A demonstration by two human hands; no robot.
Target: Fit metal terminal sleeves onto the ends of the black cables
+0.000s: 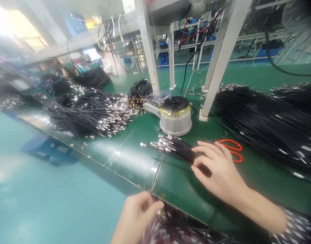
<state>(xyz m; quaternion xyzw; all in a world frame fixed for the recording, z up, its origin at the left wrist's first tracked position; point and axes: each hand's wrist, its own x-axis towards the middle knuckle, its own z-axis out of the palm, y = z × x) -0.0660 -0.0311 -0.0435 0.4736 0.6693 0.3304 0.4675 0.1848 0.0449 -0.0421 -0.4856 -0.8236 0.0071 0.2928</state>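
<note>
My right hand (216, 166) is curled around a bundle of thin black cables (182, 149) on the green tabletop. Their silvery connector ends point left, and one connector lies a little apart from the others. Orange-handled scissors (231, 145) rest just behind that hand, their blades hidden. Low at the table's front edge, my left hand (138, 215) is closed, thumb against bent fingers; what it holds, if anything, is hidden. Loose black cables (175, 220) lie over my lap beside it.
A white round tape dispenser (175, 118) with a black top stands behind the bundle. Large cable coils (86, 108) cover the left, with a smaller coil (141, 91) beside them. A long cable pile (269, 118) spreads at right. White posts (216, 61) rise behind; people sit farther left.
</note>
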